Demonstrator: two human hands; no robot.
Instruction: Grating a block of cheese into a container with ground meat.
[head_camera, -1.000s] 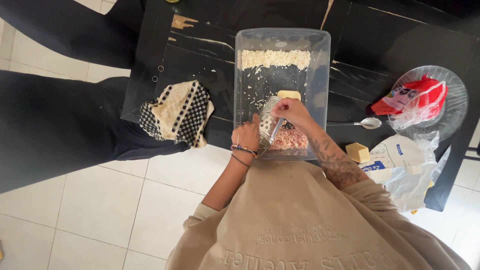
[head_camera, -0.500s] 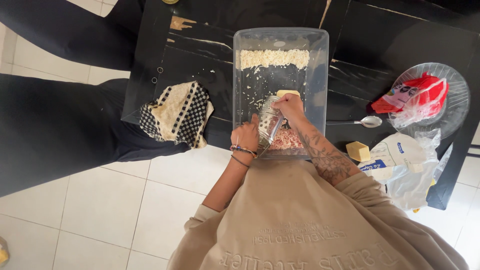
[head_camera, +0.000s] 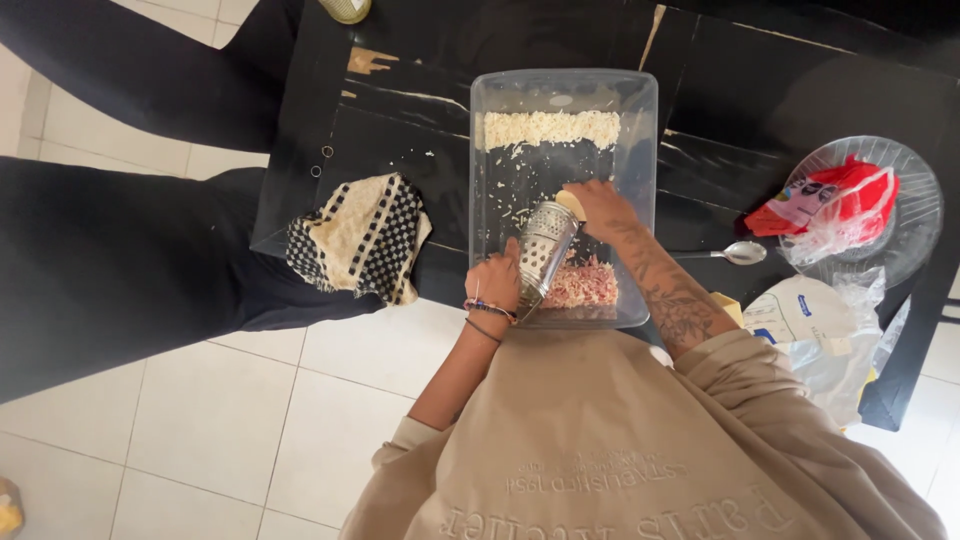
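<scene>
Overhead view of grating in progress. The left hand (head_camera: 493, 283) is closed around the lower end of a metal grater (head_camera: 546, 245), which leans tilted inside a clear plastic tub (head_camera: 487, 150) on a black table (head_camera: 420, 120). The right hand (head_camera: 598, 207) pinches a pale block of cheese (head_camera: 570, 203) against the grater's upper face. A band of white shreds (head_camera: 551, 129) lies along the tub's far end; a heap of pink shreds (head_camera: 582, 284) lies at the near end, just beside the grater's foot. A checked cloth (head_camera: 358, 238) hangs over the table's edge to the left; a spoon (head_camera: 740, 252) and a plate (head_camera: 915, 215) bearing a red packet (head_camera: 820, 205) lie to the right. The step in hand appears to be the grating stroke. The block looks small, so the next stroke probably calls for fingertips kept clear of the holes.
</scene>
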